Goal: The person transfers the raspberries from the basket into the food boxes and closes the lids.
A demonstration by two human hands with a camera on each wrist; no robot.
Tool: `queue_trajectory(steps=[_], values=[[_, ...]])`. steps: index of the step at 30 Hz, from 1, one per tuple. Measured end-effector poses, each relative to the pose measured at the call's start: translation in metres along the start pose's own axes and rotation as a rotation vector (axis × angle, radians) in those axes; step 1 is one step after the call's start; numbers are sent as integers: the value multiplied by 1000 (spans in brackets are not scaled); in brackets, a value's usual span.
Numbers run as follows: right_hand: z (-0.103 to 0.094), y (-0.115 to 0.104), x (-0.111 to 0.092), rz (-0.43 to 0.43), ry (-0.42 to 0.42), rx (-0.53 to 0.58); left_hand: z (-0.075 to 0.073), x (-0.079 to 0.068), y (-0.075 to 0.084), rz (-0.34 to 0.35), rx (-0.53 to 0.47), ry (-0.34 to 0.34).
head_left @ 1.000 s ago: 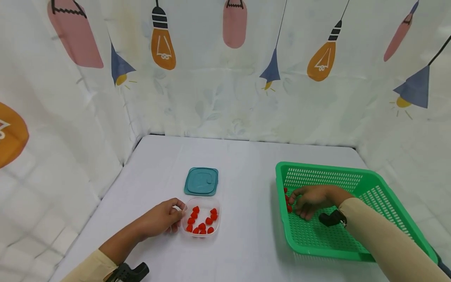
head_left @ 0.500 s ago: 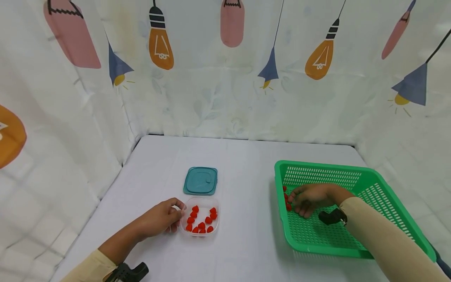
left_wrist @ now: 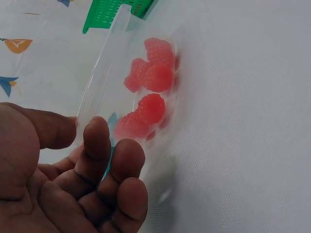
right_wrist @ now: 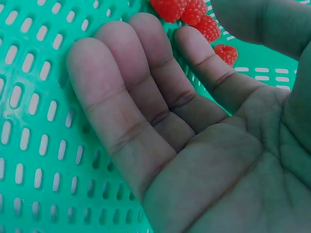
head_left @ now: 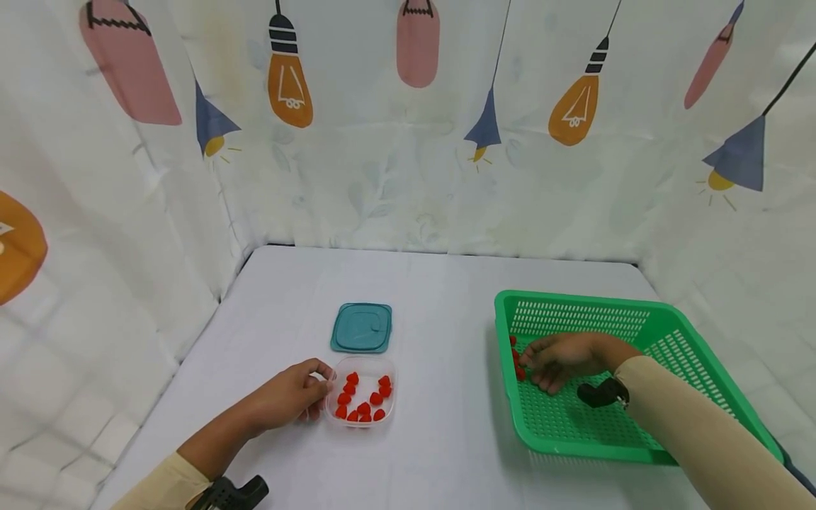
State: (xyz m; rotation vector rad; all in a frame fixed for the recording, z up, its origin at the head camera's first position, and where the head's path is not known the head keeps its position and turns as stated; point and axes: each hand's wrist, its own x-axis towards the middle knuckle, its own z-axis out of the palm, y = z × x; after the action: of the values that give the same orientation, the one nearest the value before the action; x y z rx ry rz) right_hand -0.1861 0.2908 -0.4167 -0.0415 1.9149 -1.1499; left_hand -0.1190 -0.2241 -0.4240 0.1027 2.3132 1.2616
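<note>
My left hand (head_left: 295, 394) pinches the near-left rim of a clear plastic container (head_left: 362, 364) between thumb and index finger. The other fingers curl loosely below the rim in the left wrist view. Inside the container lie several red toy-like raspberries (head_left: 346, 399), along its left, front and right sides. My right hand (head_left: 564, 358) reaches down into a green plastic basket (head_left: 596, 450), its fingers slightly bent and nothing in the palm. Just beyond its fingertips, several more raspberries (right_wrist: 194, 10) lie along the basket's left wall, close to the index finger and thumb.
A teal square lid (head_left: 361, 327) lies flat behind the container. White cloth covers the table (head_left: 446, 397), and a printed curtain (head_left: 395, 177) encloses its back and sides. The basket's raised rim stands around the right hand.
</note>
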Motion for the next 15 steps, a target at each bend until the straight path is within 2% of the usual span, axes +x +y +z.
queue_trajectory(steps=[15], values=[[2,-2,-4,23,17,-27,0,0,2,-4,18,0]])
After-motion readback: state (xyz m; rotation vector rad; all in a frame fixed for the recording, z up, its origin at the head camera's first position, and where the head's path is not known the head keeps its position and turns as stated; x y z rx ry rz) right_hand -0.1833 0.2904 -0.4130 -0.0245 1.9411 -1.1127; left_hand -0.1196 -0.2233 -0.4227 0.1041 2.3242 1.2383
